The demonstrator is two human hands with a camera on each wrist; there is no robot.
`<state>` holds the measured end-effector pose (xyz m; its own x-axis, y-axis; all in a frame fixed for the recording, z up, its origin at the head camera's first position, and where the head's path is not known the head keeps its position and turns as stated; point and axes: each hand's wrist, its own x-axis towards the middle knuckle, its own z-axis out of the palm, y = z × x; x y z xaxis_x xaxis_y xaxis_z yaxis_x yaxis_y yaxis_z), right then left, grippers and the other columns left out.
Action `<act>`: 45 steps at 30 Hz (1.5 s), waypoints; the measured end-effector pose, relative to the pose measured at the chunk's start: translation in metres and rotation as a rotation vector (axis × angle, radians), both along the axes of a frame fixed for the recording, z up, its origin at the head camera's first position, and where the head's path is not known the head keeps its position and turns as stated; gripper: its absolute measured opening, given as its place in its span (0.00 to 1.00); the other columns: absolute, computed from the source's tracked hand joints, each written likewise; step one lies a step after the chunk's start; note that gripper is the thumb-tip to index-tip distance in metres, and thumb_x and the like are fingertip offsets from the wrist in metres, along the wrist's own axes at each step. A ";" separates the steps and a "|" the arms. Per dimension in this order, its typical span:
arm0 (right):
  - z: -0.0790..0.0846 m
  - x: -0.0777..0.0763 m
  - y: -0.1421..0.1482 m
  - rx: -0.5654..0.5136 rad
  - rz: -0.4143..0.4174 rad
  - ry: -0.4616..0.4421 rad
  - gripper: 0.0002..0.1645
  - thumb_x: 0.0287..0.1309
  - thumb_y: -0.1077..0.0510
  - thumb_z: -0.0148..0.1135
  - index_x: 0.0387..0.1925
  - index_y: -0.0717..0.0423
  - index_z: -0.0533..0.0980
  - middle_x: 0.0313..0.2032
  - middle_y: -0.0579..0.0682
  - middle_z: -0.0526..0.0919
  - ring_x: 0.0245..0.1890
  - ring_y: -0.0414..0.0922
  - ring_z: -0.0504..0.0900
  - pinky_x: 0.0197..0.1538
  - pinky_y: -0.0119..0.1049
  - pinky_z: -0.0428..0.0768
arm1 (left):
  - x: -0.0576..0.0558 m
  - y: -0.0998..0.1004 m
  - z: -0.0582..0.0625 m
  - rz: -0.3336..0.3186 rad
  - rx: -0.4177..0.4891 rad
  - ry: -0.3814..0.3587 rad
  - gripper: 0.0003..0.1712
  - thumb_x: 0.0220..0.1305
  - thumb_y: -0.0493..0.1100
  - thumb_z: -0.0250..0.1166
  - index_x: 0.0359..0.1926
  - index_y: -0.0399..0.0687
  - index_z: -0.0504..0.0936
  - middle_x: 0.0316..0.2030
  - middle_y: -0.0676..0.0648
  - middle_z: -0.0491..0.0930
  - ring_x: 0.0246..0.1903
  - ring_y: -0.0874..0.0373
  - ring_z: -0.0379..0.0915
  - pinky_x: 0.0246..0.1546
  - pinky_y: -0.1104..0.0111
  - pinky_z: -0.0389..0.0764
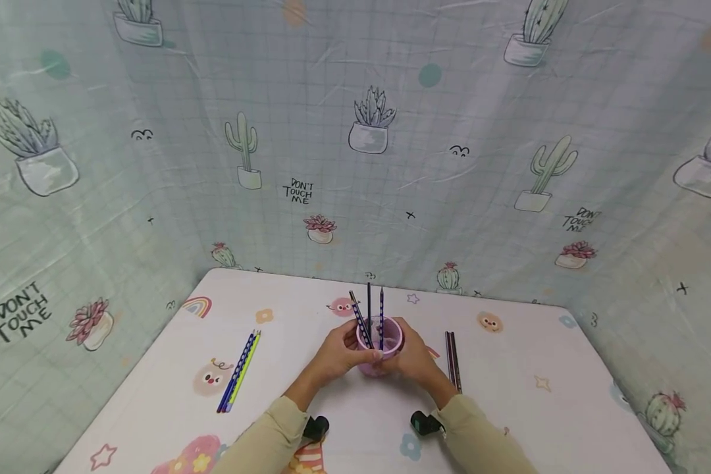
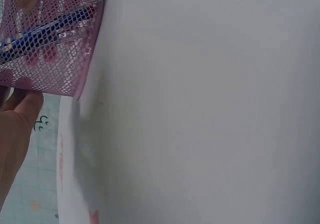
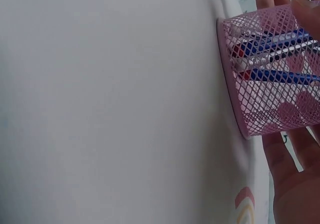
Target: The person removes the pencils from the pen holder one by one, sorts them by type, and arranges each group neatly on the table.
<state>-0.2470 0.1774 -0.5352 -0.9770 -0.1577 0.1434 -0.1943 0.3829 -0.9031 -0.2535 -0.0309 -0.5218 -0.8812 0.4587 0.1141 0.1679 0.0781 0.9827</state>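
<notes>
A pink mesh pencil holder [image 1: 370, 370] is between my two hands near the middle of the table. Inside it lean three dark blue pencils [image 1: 382, 316], some patterned with white marks, their upper ends above the rim. My left hand [image 1: 334, 355] grips the holder's left side, thumb across the front. On the opposite side my right hand [image 1: 415, 359] holds it with fingers wrapped round the wall. Through the mesh in the right wrist view, the pencils' red-tipped lower ends [image 3: 247, 75] show near the base. The holder's base is right at the white tabletop in both wrist views.
Blue patterned pencils [image 1: 236, 373] and a yellow-green pencil [image 1: 247, 368] lie together on the left of the table [image 1: 509, 408]. Two dark pencils [image 1: 452, 355] lie right of my right hand. A cactus-print curtain [image 1: 367, 191] surrounds the table's back and sides.
</notes>
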 end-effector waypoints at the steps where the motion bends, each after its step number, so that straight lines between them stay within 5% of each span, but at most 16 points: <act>1: 0.000 0.000 0.000 -0.002 0.001 0.000 0.58 0.24 0.64 0.89 0.65 0.52 0.73 0.58 0.53 0.84 0.58 0.50 0.81 0.67 0.50 0.78 | 0.001 0.000 0.001 0.000 -0.012 0.006 0.42 0.61 0.40 0.77 0.72 0.35 0.69 0.65 0.38 0.79 0.67 0.43 0.75 0.70 0.57 0.76; 8: -0.004 0.001 -0.001 -0.005 0.006 -0.023 0.55 0.25 0.63 0.89 0.62 0.51 0.74 0.56 0.51 0.85 0.56 0.49 0.81 0.65 0.50 0.80 | 0.003 -0.005 0.012 0.077 -0.161 0.031 0.36 0.61 0.49 0.76 0.66 0.38 0.75 0.63 0.37 0.81 0.65 0.40 0.78 0.67 0.49 0.79; 13: -0.002 0.001 0.000 -0.002 -0.008 -0.031 0.55 0.24 0.62 0.91 0.62 0.50 0.75 0.56 0.50 0.85 0.57 0.49 0.81 0.67 0.53 0.79 | -0.004 0.000 0.029 0.326 -0.162 0.080 0.31 0.67 0.52 0.72 0.63 0.39 0.79 0.59 0.37 0.83 0.61 0.40 0.81 0.62 0.51 0.83; 18: 0.000 -0.001 0.003 -0.006 -0.031 -0.046 0.57 0.22 0.62 0.92 0.62 0.49 0.74 0.57 0.48 0.85 0.59 0.50 0.81 0.70 0.58 0.76 | -0.012 0.013 0.043 0.518 -0.216 0.180 0.14 0.67 0.44 0.72 0.47 0.39 0.86 0.40 0.42 0.88 0.42 0.52 0.85 0.48 0.59 0.88; 24: 0.000 -0.001 0.001 -0.016 -0.016 -0.034 0.57 0.21 0.64 0.91 0.61 0.50 0.75 0.56 0.50 0.85 0.57 0.49 0.81 0.68 0.53 0.77 | -0.013 0.017 0.046 0.591 -0.231 0.223 0.08 0.64 0.41 0.74 0.36 0.40 0.90 0.34 0.44 0.88 0.32 0.60 0.79 0.33 0.69 0.80; 35: -0.002 -0.002 0.004 -0.013 -0.017 -0.029 0.57 0.23 0.67 0.89 0.63 0.51 0.74 0.57 0.51 0.84 0.60 0.52 0.80 0.70 0.58 0.76 | -0.012 0.015 0.061 0.661 -0.099 0.162 0.11 0.63 0.44 0.76 0.39 0.40 0.92 0.31 0.43 0.90 0.30 0.60 0.83 0.32 0.73 0.81; 45: 0.001 -0.001 0.003 -0.021 -0.007 -0.069 0.58 0.25 0.68 0.88 0.65 0.50 0.73 0.59 0.51 0.83 0.62 0.53 0.78 0.72 0.59 0.74 | -0.014 -0.014 0.104 0.701 0.068 0.305 0.10 0.70 0.39 0.70 0.41 0.35 0.89 0.36 0.34 0.88 0.30 0.65 0.80 0.34 0.80 0.81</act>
